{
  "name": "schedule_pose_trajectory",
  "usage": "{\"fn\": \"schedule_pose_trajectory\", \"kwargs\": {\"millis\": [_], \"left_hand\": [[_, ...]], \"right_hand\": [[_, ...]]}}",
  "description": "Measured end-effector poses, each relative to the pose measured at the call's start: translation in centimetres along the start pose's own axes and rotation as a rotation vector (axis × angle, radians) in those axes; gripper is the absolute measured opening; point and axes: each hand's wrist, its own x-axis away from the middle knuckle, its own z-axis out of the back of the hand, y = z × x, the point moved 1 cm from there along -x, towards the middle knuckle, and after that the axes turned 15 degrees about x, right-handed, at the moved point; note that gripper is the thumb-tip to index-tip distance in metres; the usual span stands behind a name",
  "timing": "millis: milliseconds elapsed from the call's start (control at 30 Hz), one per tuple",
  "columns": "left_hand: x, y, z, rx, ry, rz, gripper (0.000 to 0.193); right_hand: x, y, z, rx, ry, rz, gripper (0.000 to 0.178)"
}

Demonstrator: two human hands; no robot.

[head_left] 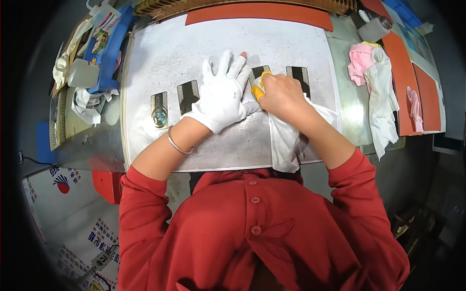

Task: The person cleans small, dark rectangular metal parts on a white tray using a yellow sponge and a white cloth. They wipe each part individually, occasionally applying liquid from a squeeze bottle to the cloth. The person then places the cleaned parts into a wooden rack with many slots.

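My left hand (pixel 224 94), in a white glove with one bare fingertip, lies on the worn white sheet (pixel 155 53) with its fingers spread. Its thumb reaches toward my right hand (pixel 281 96). That hand wears yellow finger cots and is closed on a white cloth (pixel 284 145), which trails toward the table's front edge. A dark piece with mesh-patterned sides (pixel 259 71) is partly hidden under the right fingers. Similar dark pieces lie beside it: one right of the hand (pixel 298 77), one left of the glove (pixel 187 94), and one with a round shiny end (pixel 159 110) farther left.
At the left stand a blue tray (pixel 110 53), a white bottle (pixel 83 73) and a crumpled cloth (pixel 90 104). Pink cloth (pixel 360 63), a white glove (pixel 381 97) and a clear bottle (pixel 374 30) lie at the right. An orange mat (pixel 257 13) borders the far edge.
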Motion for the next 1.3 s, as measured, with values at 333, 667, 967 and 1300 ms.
{"fn": "schedule_pose_trajectory", "kwargs": {"millis": [333,667,967,1300], "left_hand": [[-0.4,0.4,0.9,0.004,-0.163,0.045,0.103],[4.2,-3.7,4.3,0.059,0.032,0.198,0.096],[6.0,-4.0,3.1,-0.005,0.048,0.235,0.088],[5.9,-5.0,2.7,0.026,0.047,0.080,0.083]], "right_hand": [[4.2,-1.0,0.1,-0.024,-0.054,-0.038,0.023],[4.4,-2.3,3.4,0.014,0.018,0.013,0.028],[-6.0,-6.1,0.9,0.003,0.033,0.032,0.023],[-4.1,-7.4,-0.4,0.059,-0.018,0.030,0.025]]}}
